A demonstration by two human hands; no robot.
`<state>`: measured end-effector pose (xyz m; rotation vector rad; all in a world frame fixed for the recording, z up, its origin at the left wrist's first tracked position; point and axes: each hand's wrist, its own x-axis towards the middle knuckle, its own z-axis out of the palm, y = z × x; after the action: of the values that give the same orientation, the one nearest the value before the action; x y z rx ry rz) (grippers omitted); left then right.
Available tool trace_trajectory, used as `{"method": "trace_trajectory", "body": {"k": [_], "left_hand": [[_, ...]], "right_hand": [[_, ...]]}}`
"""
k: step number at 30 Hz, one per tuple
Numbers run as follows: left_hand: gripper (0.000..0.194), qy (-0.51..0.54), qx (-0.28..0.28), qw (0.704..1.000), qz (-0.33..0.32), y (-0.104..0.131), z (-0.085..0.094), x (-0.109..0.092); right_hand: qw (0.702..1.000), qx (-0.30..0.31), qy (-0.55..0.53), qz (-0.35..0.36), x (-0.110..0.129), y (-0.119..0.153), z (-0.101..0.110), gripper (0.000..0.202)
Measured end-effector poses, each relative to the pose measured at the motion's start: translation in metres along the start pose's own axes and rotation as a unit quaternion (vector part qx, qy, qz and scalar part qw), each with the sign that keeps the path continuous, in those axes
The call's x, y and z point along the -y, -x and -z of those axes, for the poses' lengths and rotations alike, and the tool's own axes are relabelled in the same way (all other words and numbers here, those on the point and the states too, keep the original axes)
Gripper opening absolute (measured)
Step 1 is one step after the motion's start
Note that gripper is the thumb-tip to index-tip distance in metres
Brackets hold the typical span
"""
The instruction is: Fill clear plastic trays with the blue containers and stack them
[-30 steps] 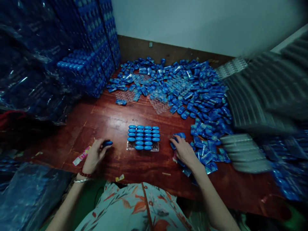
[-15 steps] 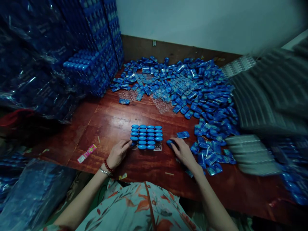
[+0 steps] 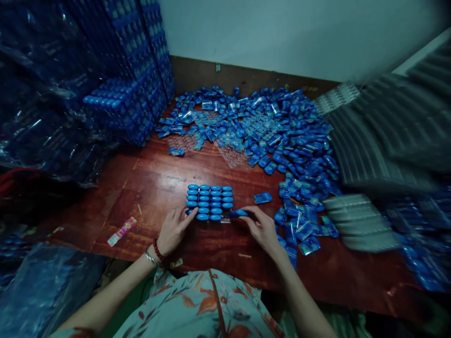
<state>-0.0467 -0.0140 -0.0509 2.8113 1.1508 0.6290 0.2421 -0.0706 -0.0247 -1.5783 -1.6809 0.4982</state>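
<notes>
Blue pieces fill the wrapped stack (image 3: 130,70) at far left, on the near side of which a red cloth (image 3: 21,180) shows. Next, a pink strip (image 3: 122,231) lies flat on the wooden counter (image 3: 120,206).

The left forearm enters from lower left, with a beaded bracelet (image 3: 157,249) and a silver bangle (image 3: 151,258) at the wrist. The left hand (image 3: 173,228) is held back upward, fingers angled to the block's near left corner; its grip is nearly closed, thumb and fingers about a small blue piece (image 3: 188,212).

The block of blue pieces (image 3: 209,199) sits centrally in rows on a clear tray (image 3: 225,219), whose near right edge is exposed.

The right forearm rises from lower right. The right hand (image 3: 262,228) points left, its grip narrowed on a blue piece (image 3: 239,213) beside the block's near right corner.

A loose blue pack (image 3: 262,197) lies beyond this hand. Farther right are heaped blue packs (image 3: 306,145) and stacked pale trays (image 3: 359,223).
</notes>
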Motion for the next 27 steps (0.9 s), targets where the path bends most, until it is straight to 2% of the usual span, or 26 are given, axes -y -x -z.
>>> {"method": "trace_trajectory", "body": {"k": [2, 5, 8, 10, 13, 16, 18, 20, 22, 24, 27], "left_hand": [[0.06, -0.003, -0.02, 1.0, 0.02, 0.004, -0.003, 0.0], [0.062, 0.017, -0.026, 0.999, 0.029, 0.004, -0.007, 0.002], [0.054, 0.059, -0.035, 0.997, 0.029, 0.004, -0.009, 0.006], [0.044, 0.109, -0.044, 0.993, 0.028, 0.003, -0.011, 0.011], [0.033, 0.182, -0.078, 0.977, 0.076, -0.01, -0.017, 0.031], [0.036, 0.169, -0.126, 0.951, 0.227, -0.048, -0.026, 0.072], [0.058, 0.105, -0.092, 0.932, 0.335, -0.085, -0.032, 0.105], [0.087, 0.062, -0.038, 0.912, 0.404, -0.124, -0.037, 0.133], [0.098, 0.056, -0.014, 0.905, 0.421, -0.157, -0.044, 0.149], [0.096, 0.071, -0.02, 0.91, 0.407, -0.179, -0.053, 0.15], [0.096, 0.099, -0.042, 0.918, 0.382, -0.183, -0.064, 0.134]], "right_hand": [[0.999, -0.009, -0.006, 0.048, -0.002, 0.0, -0.014, 0.015], [0.989, 0.063, 0.073, 0.111, -0.002, -0.005, -0.023, 0.023], [0.954, 0.18, 0.199, 0.134, 0.009, -0.013, -0.017, 0.032], [0.925, 0.236, 0.262, 0.141, 0.02, -0.019, -0.014, 0.034], [0.901, 0.258, 0.319, 0.137, 0.032, -0.022, -0.017, 0.033], [0.901, 0.219, 0.345, 0.143, 0.033, -0.019, -0.022, 0.027], [0.911, 0.178, 0.34, 0.149, 0.03, -0.015, -0.024, 0.024], [0.928, 0.131, 0.319, 0.139, 0.025, -0.011, -0.023, 0.026], [0.949, 0.086, 0.281, 0.112, 0.021, -0.007, -0.02, 0.028], [0.97, 0.034, 0.23, 0.072, 0.015, -0.004, -0.015, 0.029], [0.987, -0.049, 0.154, 0.01, 0.004, 0.0, 0.0, 0.028]]}}
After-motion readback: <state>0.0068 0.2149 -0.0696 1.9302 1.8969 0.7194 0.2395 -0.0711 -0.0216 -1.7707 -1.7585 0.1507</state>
